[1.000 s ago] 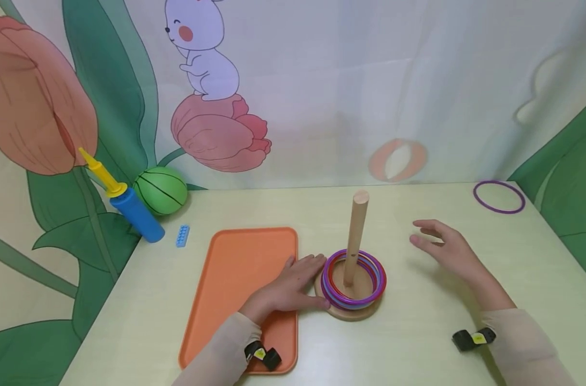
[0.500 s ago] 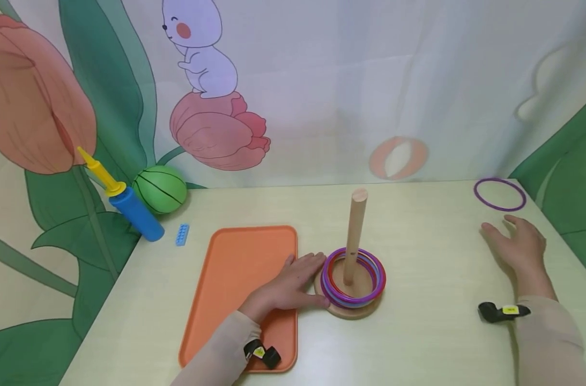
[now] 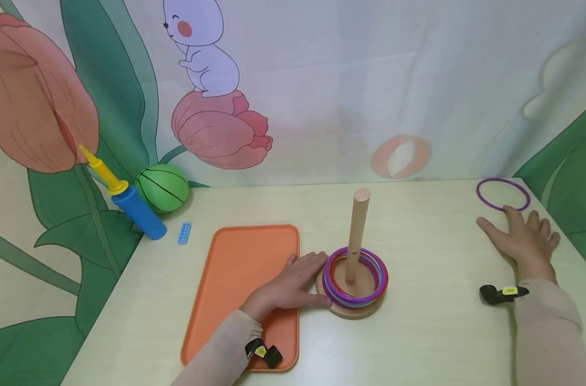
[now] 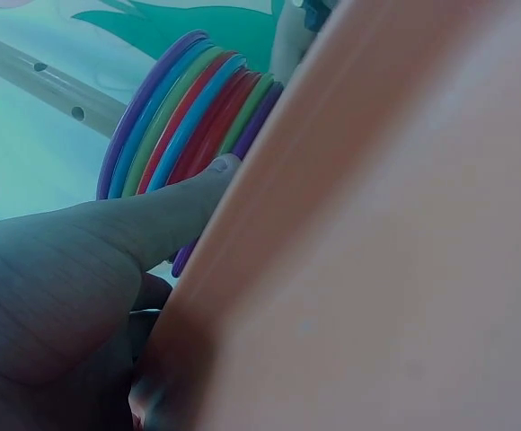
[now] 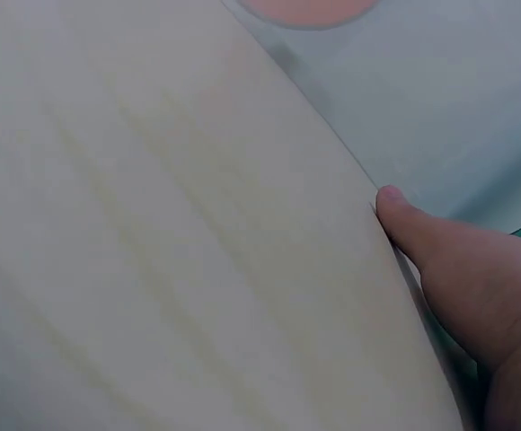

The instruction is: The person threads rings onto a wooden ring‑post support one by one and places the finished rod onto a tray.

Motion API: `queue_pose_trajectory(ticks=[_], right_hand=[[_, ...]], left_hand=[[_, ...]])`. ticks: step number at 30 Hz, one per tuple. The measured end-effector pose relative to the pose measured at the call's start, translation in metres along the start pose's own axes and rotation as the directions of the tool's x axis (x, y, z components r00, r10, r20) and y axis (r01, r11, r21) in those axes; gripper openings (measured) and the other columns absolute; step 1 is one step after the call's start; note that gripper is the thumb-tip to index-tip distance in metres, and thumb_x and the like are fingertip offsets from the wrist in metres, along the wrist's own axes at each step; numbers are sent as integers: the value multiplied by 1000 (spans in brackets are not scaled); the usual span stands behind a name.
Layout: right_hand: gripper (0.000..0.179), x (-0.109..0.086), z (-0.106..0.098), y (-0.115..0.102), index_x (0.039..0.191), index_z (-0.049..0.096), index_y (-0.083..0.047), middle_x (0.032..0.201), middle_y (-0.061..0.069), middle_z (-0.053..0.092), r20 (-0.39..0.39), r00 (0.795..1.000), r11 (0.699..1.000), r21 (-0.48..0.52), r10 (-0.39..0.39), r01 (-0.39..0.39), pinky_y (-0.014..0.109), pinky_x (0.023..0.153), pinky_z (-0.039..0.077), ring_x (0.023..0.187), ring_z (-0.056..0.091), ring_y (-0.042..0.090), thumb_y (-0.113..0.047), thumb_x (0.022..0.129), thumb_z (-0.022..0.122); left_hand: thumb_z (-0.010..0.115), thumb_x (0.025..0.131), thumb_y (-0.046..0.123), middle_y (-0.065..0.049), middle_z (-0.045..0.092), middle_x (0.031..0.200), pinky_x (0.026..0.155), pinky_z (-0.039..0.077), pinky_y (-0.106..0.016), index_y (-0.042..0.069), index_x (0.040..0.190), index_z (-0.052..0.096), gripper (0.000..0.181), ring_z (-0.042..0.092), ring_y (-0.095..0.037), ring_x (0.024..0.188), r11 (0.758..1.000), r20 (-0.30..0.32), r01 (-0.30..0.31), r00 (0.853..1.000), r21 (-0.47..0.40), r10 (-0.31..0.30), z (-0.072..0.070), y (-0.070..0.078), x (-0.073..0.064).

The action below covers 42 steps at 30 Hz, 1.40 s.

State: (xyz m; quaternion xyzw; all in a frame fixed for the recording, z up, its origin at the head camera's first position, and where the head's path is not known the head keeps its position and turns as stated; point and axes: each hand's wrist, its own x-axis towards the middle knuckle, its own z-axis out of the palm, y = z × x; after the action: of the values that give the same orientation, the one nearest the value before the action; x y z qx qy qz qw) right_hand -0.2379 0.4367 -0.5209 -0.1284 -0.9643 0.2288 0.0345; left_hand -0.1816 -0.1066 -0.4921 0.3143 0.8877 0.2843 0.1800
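Observation:
A wooden peg (image 3: 357,230) rises from a round wooden base (image 3: 353,312), with a stack of coloured rings (image 3: 384,279) around its foot. In the left wrist view the stacked rings (image 4: 184,117) show purple, blue, green and red. My left hand (image 3: 290,287) lies against the left side of the base and stack, fingers extended and thumb at the rings. At the far right corner of the table lies a single purple ring (image 3: 478,193). My right hand (image 3: 521,241) is spread with its index fingertip right at that ring's near edge. In the right wrist view only the thumb (image 5: 413,229) side shows.
Under my left forearm lies an orange tray (image 3: 249,252). Toward the back left are a green ball (image 3: 162,187), a blue and yellow hand pump (image 3: 138,212) and a light blue toy brick (image 3: 184,234). A printed curtain (image 3: 321,96) hangs behind the table.
My right hand has moved right and away from me, from beside the peg to the purple ring, its fingers spreading. The left hand has stayed at the base.

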Motion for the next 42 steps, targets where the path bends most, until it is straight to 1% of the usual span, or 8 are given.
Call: queue_pose_trajectory(ticks=[7, 12, 19, 24, 27, 33, 37, 42], right_hand=[[80, -8, 6, 6, 124, 53, 11, 134, 40, 44, -108, 994, 995, 102, -9, 20, 83, 111, 6, 130, 31, 63, -63, 98, 63], [66, -13, 10, 5, 104, 61, 9, 138, 41, 46, -130, 991, 985, 164, -35, 56, 77, 116, 9, 137, 34, 60, -56, 97, 71], [60, -16, 15, -16, 97, 59, 9, 134, 36, 53, -158, 987, 945, 324, 8, 44, 64, 111, 34, 131, 44, 53, -48, 94, 78], [61, -19, 16, -27, 98, 55, 6, 148, 35, 48, -173, 983, 913, 407, 61, 15, 61, 123, 25, 147, 35, 51, -49, 92, 80], [61, -20, 13, -35, 99, 53, 4, 142, 31, 52, -207, 976, 909, 416, 75, 18, 60, 122, 28, 146, 38, 47, -50, 91, 82], [66, -23, -1, -53, 106, 52, 5, 172, 21, 24, -182, 977, 868, 497, 107, -2, 64, 126, 16, 160, 16, 43, -53, 91, 80], [65, -26, -9, -66, 107, 53, 1, 171, 14, 31, -203, 971, 848, 531, 125, 2, 61, 125, 23, 158, 23, 39, -52, 87, 84], [53, -31, -24, -85, 102, 52, -11, 164, 3, 45, -237, 958, 796, 605, 159, 18, 40, 124, 35, 154, 38, 27, -44, 84, 90]], left_hand=[[77, 93, 54, -2, 23, 175, 129, -6, -55, 12, 169, 24, 102, 14, -25, 162, 1000, 10, 2, 1000, 0, -2, 1, 1, -1], [77, 93, 54, -3, 23, 175, 129, -5, -55, 12, 169, 24, 102, 15, -26, 162, 1000, 5, -6, 1000, 6, 6, 2, 0, -1], [76, 93, 55, -2, 24, 175, 129, -5, -55, 12, 169, 24, 102, 15, -25, 162, 1000, 0, 0, 1000, 11, 0, 2, -1, -1], [76, 93, 55, -3, 24, 175, 129, -4, -56, 11, 169, 25, 102, 15, -26, 162, 1000, -3, -4, 1000, 17, 4, 3, -2, 0], [76, 93, 55, -3, 24, 175, 129, -4, -56, 11, 169, 25, 102, 15, -25, 162, 1000, -4, -2, 1000, 19, 2, 2, -3, 0], [77, 92, 55, -3, 24, 175, 129, -5, -56, 11, 169, 25, 102, 14, -26, 162, 1000, 0, -1, 1000, 14, 1, 2, -3, 0], [77, 93, 55, -2, 24, 175, 129, -5, -56, 12, 169, 24, 102, 14, -25, 162, 1000, 2, -5, 1000, 14, 4, 2, -3, 0], [76, 93, 55, -2, 24, 175, 129, -5, -56, 12, 169, 25, 102, 15, -25, 162, 1000, 3, -7, 1000, 21, 7, 2, -2, 1]])
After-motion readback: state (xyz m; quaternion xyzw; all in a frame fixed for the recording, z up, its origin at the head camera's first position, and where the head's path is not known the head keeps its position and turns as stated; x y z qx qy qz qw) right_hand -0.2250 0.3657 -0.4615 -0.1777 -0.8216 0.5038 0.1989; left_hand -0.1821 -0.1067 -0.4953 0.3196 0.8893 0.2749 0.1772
